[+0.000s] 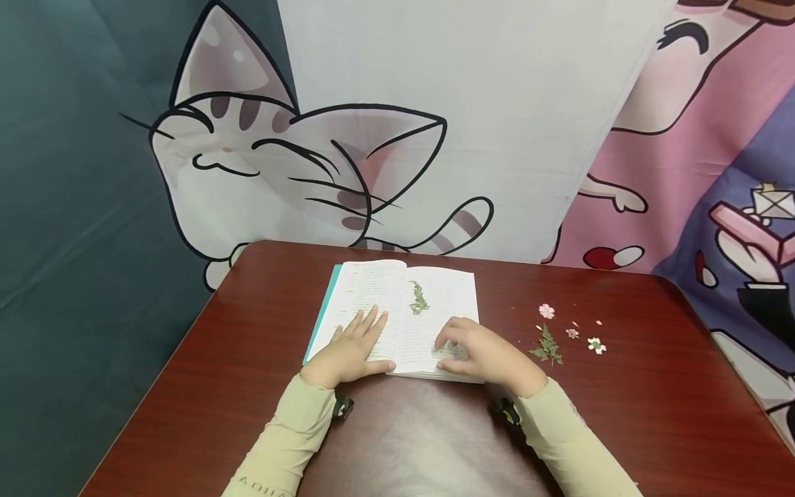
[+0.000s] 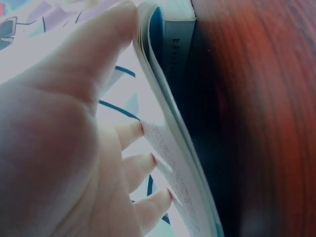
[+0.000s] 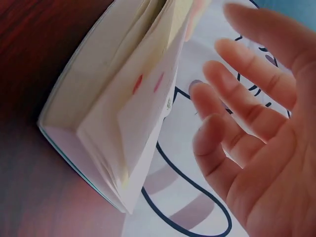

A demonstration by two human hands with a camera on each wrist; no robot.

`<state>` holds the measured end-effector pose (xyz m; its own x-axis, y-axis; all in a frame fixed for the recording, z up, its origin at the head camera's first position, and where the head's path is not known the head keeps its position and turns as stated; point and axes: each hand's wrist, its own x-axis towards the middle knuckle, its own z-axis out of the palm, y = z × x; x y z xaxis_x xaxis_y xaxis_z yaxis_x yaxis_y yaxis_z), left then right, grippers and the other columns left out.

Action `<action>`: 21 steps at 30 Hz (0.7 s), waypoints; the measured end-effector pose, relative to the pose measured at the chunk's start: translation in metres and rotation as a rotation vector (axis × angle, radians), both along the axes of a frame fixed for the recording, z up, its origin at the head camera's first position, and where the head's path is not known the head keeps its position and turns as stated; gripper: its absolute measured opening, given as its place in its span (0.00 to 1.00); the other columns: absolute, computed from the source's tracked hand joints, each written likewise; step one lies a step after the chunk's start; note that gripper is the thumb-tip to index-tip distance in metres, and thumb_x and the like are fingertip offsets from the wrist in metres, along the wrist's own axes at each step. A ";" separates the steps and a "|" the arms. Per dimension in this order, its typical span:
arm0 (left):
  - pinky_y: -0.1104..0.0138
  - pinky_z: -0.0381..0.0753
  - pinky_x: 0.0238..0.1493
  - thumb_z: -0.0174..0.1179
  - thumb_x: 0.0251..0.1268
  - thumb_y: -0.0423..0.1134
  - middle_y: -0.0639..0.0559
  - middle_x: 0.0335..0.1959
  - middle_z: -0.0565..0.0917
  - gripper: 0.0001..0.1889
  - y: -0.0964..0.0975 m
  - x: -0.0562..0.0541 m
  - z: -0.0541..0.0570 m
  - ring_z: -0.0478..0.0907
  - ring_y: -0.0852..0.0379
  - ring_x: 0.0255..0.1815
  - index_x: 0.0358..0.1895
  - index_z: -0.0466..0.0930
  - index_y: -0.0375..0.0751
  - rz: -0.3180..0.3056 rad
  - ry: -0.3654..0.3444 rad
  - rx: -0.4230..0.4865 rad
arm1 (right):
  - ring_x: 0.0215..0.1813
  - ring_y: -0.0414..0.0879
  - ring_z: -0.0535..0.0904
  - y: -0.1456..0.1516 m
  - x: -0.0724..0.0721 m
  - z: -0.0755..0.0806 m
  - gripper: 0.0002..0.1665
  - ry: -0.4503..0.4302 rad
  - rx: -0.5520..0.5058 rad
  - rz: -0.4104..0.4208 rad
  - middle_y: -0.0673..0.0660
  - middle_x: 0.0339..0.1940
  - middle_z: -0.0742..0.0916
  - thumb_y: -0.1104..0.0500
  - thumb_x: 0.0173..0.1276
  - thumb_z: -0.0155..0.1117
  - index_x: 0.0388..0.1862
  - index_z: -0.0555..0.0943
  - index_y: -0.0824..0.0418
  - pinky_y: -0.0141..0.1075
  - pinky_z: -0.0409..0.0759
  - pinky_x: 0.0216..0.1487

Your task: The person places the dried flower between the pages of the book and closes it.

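An open book point(image 1: 373, 283) with a teal cover lies on the table. A pressed green fern-like sprig point(image 1: 419, 298) rests on its right page, near the fold. With fingers spread, my left hand point(image 1: 350, 348) presses on the left page; its thumb touches the lower edge by the spine, as the left wrist view shows from the side. Over the lower part of the right page is my right hand point(image 1: 487, 352), its fingers loosely bent. In the right wrist view nothing lies between those fingers, and they stand apart from the pages point(image 3: 143, 118).
Right of the book on the red-brown table point(image 1: 652, 386) lie another green sprig point(image 1: 547, 346), a pink flower point(image 1: 546, 311), a small mauve flower point(image 1: 572, 333), a white flower point(image 1: 596, 345) and several loose petals. Behind the table hangs a cartoon-printed cloth point(image 1: 497, 124).
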<state>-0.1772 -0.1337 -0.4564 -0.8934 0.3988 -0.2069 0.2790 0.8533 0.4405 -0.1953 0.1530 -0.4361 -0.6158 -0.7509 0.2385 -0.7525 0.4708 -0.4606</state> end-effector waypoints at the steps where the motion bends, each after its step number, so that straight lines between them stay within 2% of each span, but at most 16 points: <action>1: 0.33 0.46 0.74 0.61 0.68 0.63 0.44 0.84 0.46 0.50 0.000 -0.001 -0.001 0.41 0.38 0.83 0.83 0.48 0.45 0.000 -0.002 -0.003 | 0.41 0.46 0.76 0.000 0.001 0.000 0.12 0.007 0.011 0.007 0.50 0.41 0.82 0.57 0.61 0.77 0.41 0.83 0.57 0.37 0.77 0.45; 10: 0.33 0.45 0.74 0.61 0.67 0.63 0.44 0.84 0.46 0.50 0.001 -0.002 -0.002 0.40 0.37 0.83 0.83 0.48 0.45 -0.003 -0.006 0.004 | 0.41 0.41 0.72 -0.001 0.005 -0.003 0.18 0.047 0.091 -0.006 0.49 0.39 0.80 0.58 0.52 0.81 0.38 0.81 0.55 0.37 0.76 0.45; 15: 0.33 0.46 0.74 0.62 0.68 0.62 0.44 0.84 0.46 0.49 0.000 -0.001 0.001 0.40 0.38 0.83 0.83 0.48 0.44 -0.001 -0.012 0.004 | 0.39 0.41 0.72 -0.001 0.005 0.000 0.17 0.074 0.097 -0.012 0.50 0.38 0.80 0.58 0.54 0.81 0.38 0.81 0.55 0.37 0.76 0.43; 21: 0.33 0.46 0.74 0.62 0.68 0.61 0.44 0.84 0.46 0.49 0.000 0.000 0.004 0.40 0.38 0.83 0.83 0.48 0.44 -0.001 -0.016 0.006 | 0.42 0.42 0.74 -0.001 0.007 0.006 0.18 0.124 0.091 -0.047 0.50 0.41 0.80 0.52 0.57 0.80 0.41 0.81 0.55 0.39 0.78 0.44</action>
<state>-0.1775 -0.1333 -0.4528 -0.8896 0.4007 -0.2191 0.2723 0.8505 0.4499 -0.1882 0.1524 -0.4304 -0.6205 -0.7443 0.2470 -0.7773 0.5421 -0.3193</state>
